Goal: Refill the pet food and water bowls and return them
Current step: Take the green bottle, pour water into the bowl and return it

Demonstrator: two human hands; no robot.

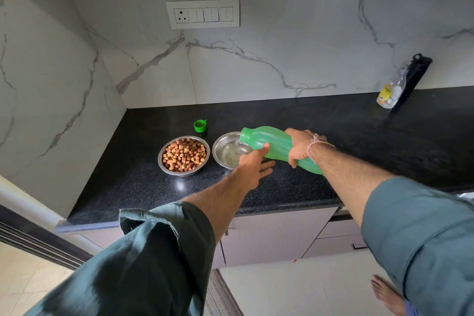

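Where covered by the hands: near rim of the water bowl point(217, 147) behind the left hand point(252, 165); middle of the green bottle point(275, 142) under the right hand point(298, 147); bottle base behind the right forearm.
Right hand: clamped round the green bottle's body, thread band point(313, 147) on the wrist.
Left hand: fingers straight beneath the bottle, thumb pressed to its side; finger contact unclear.
Green bottle: tilted, mouth over the water bowl, pouring water into it.
Water bowl: on the bench point(333, 133), just right of the food bowl point(177, 172); touching or apart, cannot tell.
Food bowl: full of brown kibble point(184, 154).
Green cap point(200, 126): on the bench behind both bowls.
Writing: yellow label on the clear bottle point(387, 95) far right, too small to read.
Cut off: bare foot point(384, 295) at the lower right edge.
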